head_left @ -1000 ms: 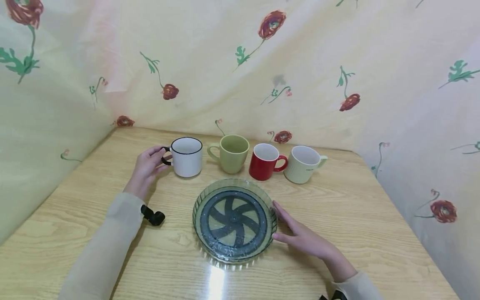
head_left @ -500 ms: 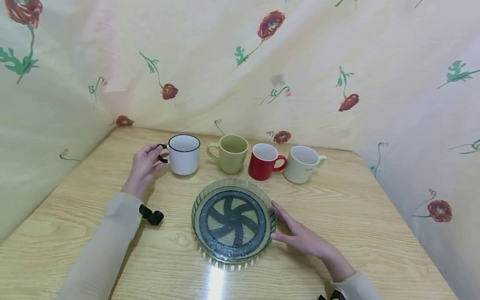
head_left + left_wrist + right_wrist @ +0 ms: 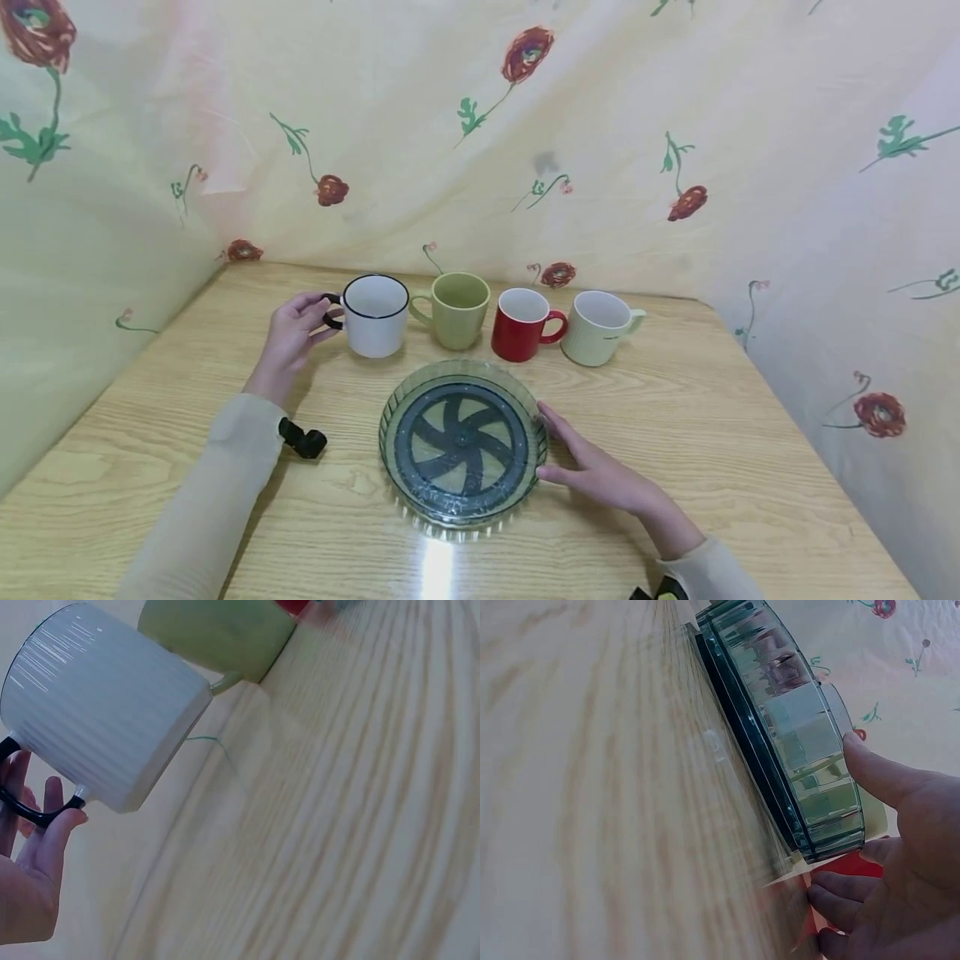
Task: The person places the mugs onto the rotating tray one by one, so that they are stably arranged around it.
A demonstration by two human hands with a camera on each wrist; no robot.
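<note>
In the head view, my left hand pinches the black handle of a white mug with a dark rim. The left wrist view shows the fingers curled at the handle of this ribbed mug; I cannot tell whether its base touches the table. Close to its right stands a green mug, its handle beside the white mug's wall. My right hand has fingers extended and touches the right side of a round glass dish with a dark swirl pattern. The right wrist view has the thumb at the dish's rim.
Right of the green mug, a red mug and a cream mug stand side by side, handles to the right. Behind the wooden table hangs a flowered cloth, which also closes off both sides.
The white mug in my left hand shifts slightly left and back, then right toward the green mug. My right hand stays at the dish. The head view has shifted a little.
</note>
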